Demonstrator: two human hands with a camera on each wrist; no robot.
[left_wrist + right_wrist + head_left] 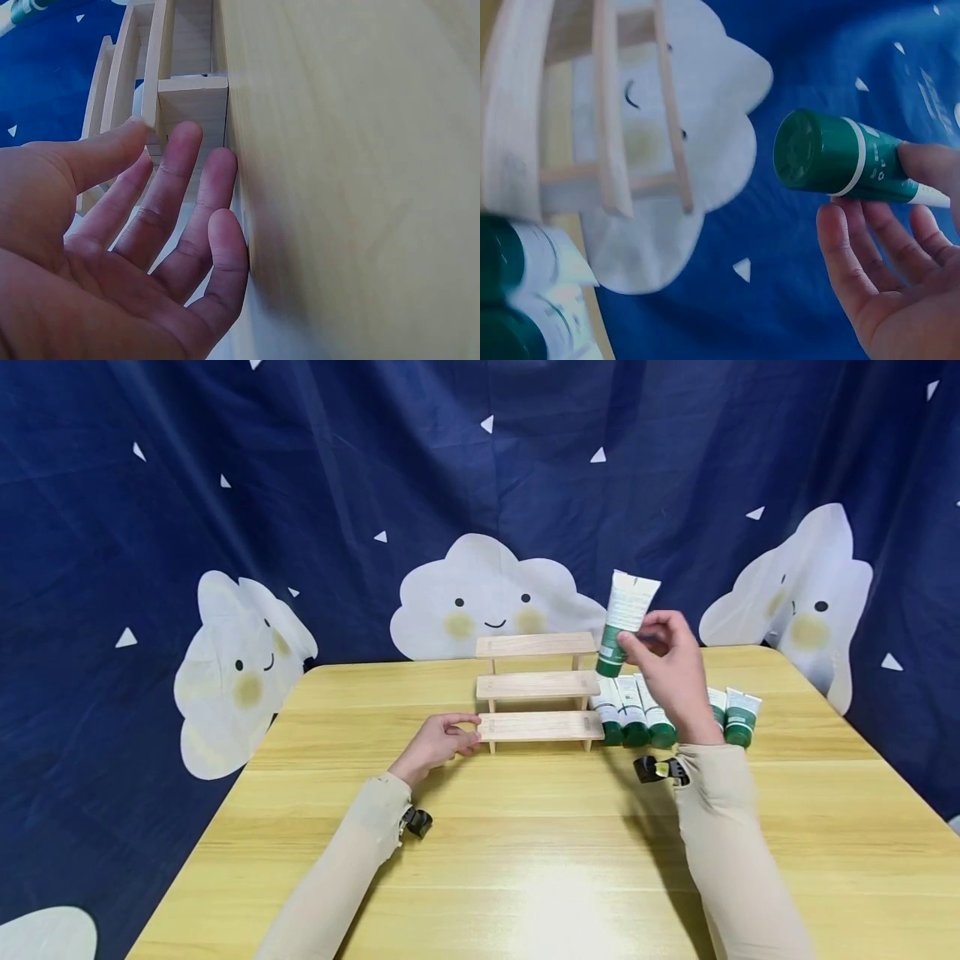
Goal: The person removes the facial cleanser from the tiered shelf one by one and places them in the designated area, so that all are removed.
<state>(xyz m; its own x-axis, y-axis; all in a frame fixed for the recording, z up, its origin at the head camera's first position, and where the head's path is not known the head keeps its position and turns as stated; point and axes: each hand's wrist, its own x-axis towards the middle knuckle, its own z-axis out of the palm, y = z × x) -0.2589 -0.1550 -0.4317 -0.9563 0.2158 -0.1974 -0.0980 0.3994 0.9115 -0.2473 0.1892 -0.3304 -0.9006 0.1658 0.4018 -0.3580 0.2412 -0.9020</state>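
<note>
A three-tier wooden display stand stands on the table, its steps rising toward the back. My left hand is at the left end of its lowest step; in the left wrist view the thumb and forefinger hold the step's end, the other fingers loosely bent beside the leg. Up at the right of the top step, my right hand pinches a white and green squeeze tube between thumb and fingers. The tube is tilted, its green cap pointing down, clear of the stand.
Several like tubes lie side by side right of the stand, green caps toward me. Further right, beyond my right wrist, lie more tubes, partly hidden by it. A dark blue curtain with clouds hangs behind the wooden table.
</note>
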